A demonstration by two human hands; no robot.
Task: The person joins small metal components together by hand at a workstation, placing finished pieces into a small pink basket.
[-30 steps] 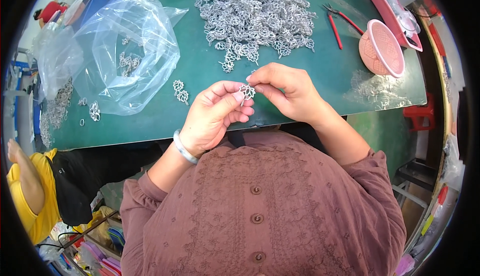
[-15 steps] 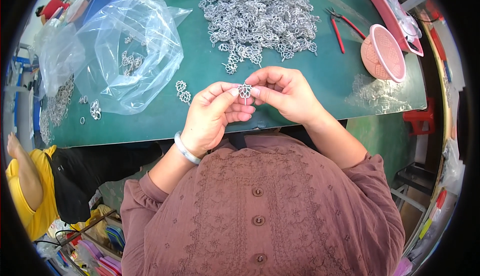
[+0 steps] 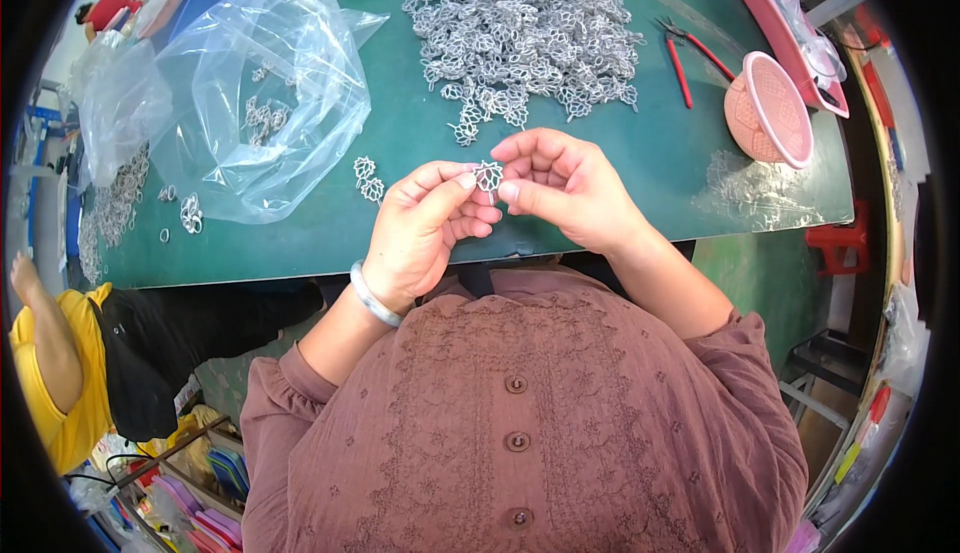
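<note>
At the near edge of the green table (image 3: 660, 178), one grey wire flower (image 3: 488, 175) is up between the two hands, off the surface, just over the edge strip.

Changes vs 1 s ago: right hand (image 3: 575, 193) had thumb and index pinched together at the flower's upper right. Now those digits are spread, index above, thumb lower by the stem. Flower has turned too: stem pointed down-left, now runs nearly straight toward the wearer. Vs half a second ago: small delta, right thumb sits a bit lower against the flower. Left hand (image 3: 415, 228) about the same throughout. Tabletop layout unchanged; whole view shifted slightly.

Position: flower sits right of the left thumb tip, left of the right thumb tip. Left hand is clamped on it, thumb against its left side, fingers curled behind and below. Right hand is half open beside it; can't tell if its thumb is touching. Hands close together, flower in the gap.

Around: big pile of wire flowers (image 3: 520, 38) beyond the hands, two loose flowers (image 3: 368, 179) left of the left hand, clear plastic bag (image 3: 330, 103) farther left, red-handled pliers (image 3: 678, 73) and pink basket (image 3: 745, 118) off to the right.
</note>
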